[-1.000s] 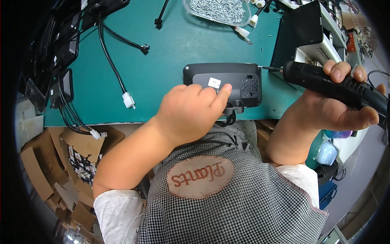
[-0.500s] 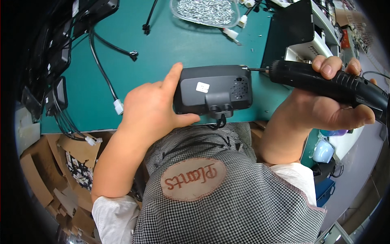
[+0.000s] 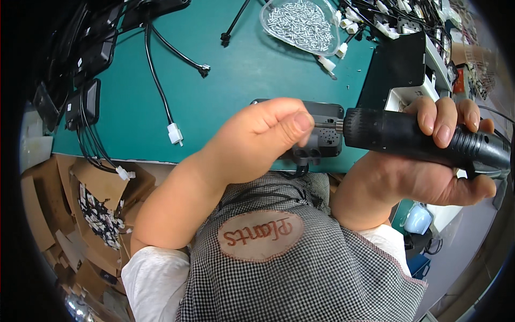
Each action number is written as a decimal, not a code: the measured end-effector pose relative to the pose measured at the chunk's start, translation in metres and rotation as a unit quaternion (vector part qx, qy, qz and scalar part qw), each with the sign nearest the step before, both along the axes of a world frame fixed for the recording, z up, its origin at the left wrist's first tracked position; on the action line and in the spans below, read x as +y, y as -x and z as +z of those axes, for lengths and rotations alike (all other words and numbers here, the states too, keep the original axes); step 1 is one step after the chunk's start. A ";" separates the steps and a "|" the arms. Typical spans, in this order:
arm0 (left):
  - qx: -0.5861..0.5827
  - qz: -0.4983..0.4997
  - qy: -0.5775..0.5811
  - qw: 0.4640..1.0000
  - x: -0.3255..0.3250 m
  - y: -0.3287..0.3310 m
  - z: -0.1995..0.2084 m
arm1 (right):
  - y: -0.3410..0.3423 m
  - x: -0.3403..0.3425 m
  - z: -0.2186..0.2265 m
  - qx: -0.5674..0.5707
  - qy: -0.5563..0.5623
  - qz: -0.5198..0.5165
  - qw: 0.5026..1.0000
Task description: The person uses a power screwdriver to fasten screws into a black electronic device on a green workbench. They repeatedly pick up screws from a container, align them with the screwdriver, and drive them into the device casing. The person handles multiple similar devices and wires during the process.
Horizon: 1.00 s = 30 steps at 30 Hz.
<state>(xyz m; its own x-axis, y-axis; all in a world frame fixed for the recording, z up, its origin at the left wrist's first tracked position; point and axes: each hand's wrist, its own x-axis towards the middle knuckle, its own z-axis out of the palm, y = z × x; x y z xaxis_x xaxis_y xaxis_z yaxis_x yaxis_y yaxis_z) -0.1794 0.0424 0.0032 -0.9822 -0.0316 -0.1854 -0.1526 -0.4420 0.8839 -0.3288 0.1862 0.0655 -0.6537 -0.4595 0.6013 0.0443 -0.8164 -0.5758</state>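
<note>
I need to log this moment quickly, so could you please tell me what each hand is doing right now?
Left hand: closed, fingertips pinching at the screwdriver's bit tip, over the dark grey device.
Right hand: closed around the black electric screwdriver.

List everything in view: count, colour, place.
Device: one, dark grey, at the mat's near edge, under the left hand.
Electric screwdriver: one, black, held level, bit toward the left fingertips.
Dish of screws: one, clear with silver screws, top centre.
Mat: one, green, covers the bench.
Cables: several, black with white plugs, left and top.
Black box: one, upper right.
Cardboard boxes: several, brown, lower left.
Apron: one, black-and-white check, bottom centre.
Left hand: over the device, fingertips at the bit.
Right hand: wrapped round the screwdriver.
</note>
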 end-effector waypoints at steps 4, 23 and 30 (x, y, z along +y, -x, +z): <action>-0.083 0.143 -0.103 0.981 -0.021 -0.017 -0.008 | 0.003 -0.014 -0.005 0.009 -0.010 0.024 1.000; 0.055 0.169 0.659 0.730 0.008 -0.046 -0.044 | -0.026 -0.084 -0.051 0.183 -0.079 0.026 0.980; 0.049 0.179 0.638 0.747 0.009 -0.047 -0.046 | -0.039 -0.082 -0.048 0.268 -0.056 0.052 0.960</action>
<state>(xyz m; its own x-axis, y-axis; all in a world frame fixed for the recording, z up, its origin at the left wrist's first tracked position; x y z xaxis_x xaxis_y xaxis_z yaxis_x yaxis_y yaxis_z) -0.1324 0.0511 -0.0429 -0.8750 -0.3857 0.2926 -0.1340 0.7737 0.6192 -0.2896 0.1040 0.0175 -0.2105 -0.5876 0.7813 -0.2059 -0.7547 -0.6230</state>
